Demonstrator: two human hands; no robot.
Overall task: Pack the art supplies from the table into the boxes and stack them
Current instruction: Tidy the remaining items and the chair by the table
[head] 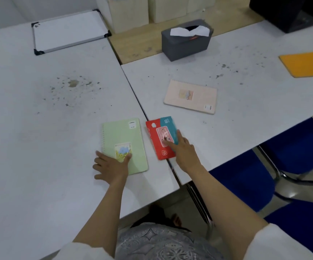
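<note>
Resting left hand (110, 167) on green notebook (124, 145), right hand (184, 151) on red packet (159, 137)

Tabletop (39, 109) is matt white, scuffed and speckled; red pack (157, 139) looks like glossy plastic, green notebook (127, 134) matt paper.

Left of the left hand's fingers (100, 158), the white surface (39, 128) lies bare out to the whiteboard (69, 31) at its far corner. Between both hands a narrow strip separates the green spiral notebook (123, 145) from the red-and-teal packet (162, 139). Beyond the right hand's fingers (179, 136) lie the pink notebook (191, 96), then the grey tissue box (186, 41); an orange pad (306, 63) sits far right.
</note>
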